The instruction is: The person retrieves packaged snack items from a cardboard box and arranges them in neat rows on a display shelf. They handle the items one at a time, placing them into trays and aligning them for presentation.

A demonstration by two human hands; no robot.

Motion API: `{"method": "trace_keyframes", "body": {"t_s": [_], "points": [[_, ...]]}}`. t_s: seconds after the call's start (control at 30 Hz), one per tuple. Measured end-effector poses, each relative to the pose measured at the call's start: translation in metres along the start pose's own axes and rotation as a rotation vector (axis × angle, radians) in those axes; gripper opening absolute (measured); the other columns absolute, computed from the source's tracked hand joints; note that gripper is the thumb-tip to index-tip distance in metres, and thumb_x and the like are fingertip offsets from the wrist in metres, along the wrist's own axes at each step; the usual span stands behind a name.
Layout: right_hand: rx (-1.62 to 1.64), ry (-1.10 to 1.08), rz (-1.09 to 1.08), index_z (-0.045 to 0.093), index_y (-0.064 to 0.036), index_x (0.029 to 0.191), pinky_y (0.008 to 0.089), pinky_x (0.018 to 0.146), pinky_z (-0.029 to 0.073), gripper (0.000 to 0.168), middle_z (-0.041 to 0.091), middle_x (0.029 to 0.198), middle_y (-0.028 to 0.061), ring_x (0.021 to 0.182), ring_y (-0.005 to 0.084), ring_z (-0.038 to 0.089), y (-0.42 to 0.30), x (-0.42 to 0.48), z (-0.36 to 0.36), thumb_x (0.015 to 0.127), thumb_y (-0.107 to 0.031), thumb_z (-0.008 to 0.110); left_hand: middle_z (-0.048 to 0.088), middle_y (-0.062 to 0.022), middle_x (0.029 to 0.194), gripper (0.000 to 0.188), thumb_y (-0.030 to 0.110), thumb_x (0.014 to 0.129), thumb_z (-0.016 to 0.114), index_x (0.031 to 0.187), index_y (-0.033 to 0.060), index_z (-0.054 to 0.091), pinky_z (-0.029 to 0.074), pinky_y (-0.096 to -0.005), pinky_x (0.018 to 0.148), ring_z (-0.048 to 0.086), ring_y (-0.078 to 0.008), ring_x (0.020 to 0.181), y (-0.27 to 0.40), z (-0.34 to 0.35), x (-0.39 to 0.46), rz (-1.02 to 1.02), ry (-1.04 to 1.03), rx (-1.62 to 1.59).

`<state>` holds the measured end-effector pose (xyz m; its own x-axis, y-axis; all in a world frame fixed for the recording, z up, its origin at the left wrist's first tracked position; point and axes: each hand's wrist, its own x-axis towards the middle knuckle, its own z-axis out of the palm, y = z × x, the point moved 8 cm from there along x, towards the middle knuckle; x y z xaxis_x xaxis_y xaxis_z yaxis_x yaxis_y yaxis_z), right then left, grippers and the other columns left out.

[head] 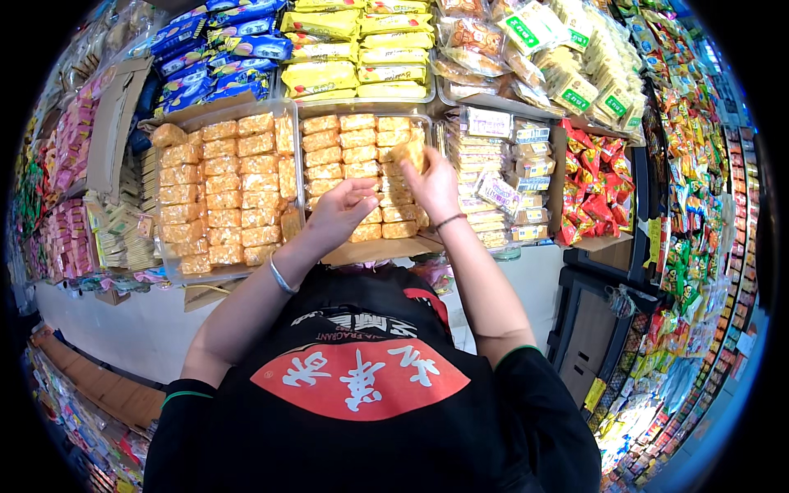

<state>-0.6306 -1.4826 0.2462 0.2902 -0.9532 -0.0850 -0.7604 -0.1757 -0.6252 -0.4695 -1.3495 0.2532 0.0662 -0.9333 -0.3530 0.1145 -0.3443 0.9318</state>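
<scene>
My right hand (pixel 436 185) grips a wrapped golden puffed-grain snack bar (pixel 409 153) above the right column of the middle box. Over the same box hovers my left hand (pixel 345 209), its fingers partly curled and apart, with nothing seen in it. Rows of similar wrapped bars (pixel 322 142) fill this box, and the hands cover some of them. Left of it, a clear plastic bin (pixel 294 179) holds more stacked bars (pixel 223 183). One loose bar (pixel 168 135) lies on top at that bin's back left corner.
Behind stand blue packets (pixel 246 46) and yellow packets (pixel 394 55). To the right are wrapped wafer stacks (pixel 478 166) and a carton of red packets (pixel 593 185). A cardboard flap (pixel 117 123) rises at the left. Hanging snack packets (pixel 678 154) line the far right.
</scene>
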Motion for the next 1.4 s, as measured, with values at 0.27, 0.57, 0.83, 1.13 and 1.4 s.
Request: {"method": "trace_keyframes", "body": {"t_s": [0.27, 0.57, 0.83, 1.13, 1.4], "points": [[-0.481, 0.074, 0.166, 0.053, 0.000, 0.107, 0.0425, 0.076, 0.059, 0.016, 0.071, 0.092, 0.0207, 0.088, 0.0349, 0.073, 0.008, 0.061, 0.024, 0.097, -0.013, 0.051, 0.065, -0.0017, 0.108, 0.031, 0.014, 0.102, 0.062, 0.130, 0.0014, 0.060, 0.049, -0.0254, 0.091, 0.060, -0.0072, 0.098, 0.005, -0.003, -0.021, -0.034, -0.117, 0.046], [-0.524, 0.140, -0.132, 0.066, 0.002, 0.100, 0.0459, 0.092, 0.053, 0.019, 0.063, 0.113, 0.0217, 0.109, 0.0389, 0.063, 0.003, 0.065, 0.034, 0.093, -0.006, 0.050, 0.068, -0.0039, 0.112, 0.028, 0.006, 0.100, 0.060, 0.128, -0.0002, 0.060, 0.051, -0.0259, 0.094, 0.064, -0.0094, 0.104, 0.012, -0.030, -0.042, -0.038, 0.010, 0.063], [-0.471, -0.095, 0.108, 0.065, 0.003, 0.108, 0.0482, 0.091, 0.055, 0.024, 0.063, 0.117, 0.0224, 0.110, 0.0402, 0.064, 0.022, 0.073, 0.049, 0.090, -0.010, 0.056, 0.069, -0.0106, 0.113, 0.028, 0.004, 0.099, 0.060, 0.126, 0.0022, 0.062, 0.051, -0.0356, 0.094, 0.066, -0.0236, 0.106, 0.083, -0.126, -0.079, 0.361, 0.462, 0.551], [0.427, 0.013, -0.524, 0.065, -0.001, 0.105, 0.0303, 0.073, 0.052, 0.011, 0.064, 0.092, 0.0094, 0.080, 0.0170, 0.062, -0.170, 0.010, 0.068, 0.095, -0.004, 0.064, 0.054, -0.0211, 0.138, 0.049, 0.021, 0.090, 0.068, 0.133, 0.0004, 0.058, 0.041, -0.0465, 0.108, 0.051, -0.0375, 0.127, 0.107, -0.279, -0.106, 0.292, 1.032, 1.332], [0.220, -0.343, -0.803, 0.064, -0.001, 0.117, 0.0445, 0.096, 0.052, 0.034, 0.065, 0.117, 0.0205, 0.110, 0.0379, 0.063, -0.322, 0.003, 0.161, 0.087, -0.017, 0.069, 0.068, -0.0201, 0.120, 0.062, 0.038, 0.083, 0.077, 0.132, 0.0037, 0.058, 0.051, -0.0461, 0.097, 0.065, -0.0383, 0.111, 0.126, -0.336, -0.046, -0.084, 1.066, 1.096]]}}
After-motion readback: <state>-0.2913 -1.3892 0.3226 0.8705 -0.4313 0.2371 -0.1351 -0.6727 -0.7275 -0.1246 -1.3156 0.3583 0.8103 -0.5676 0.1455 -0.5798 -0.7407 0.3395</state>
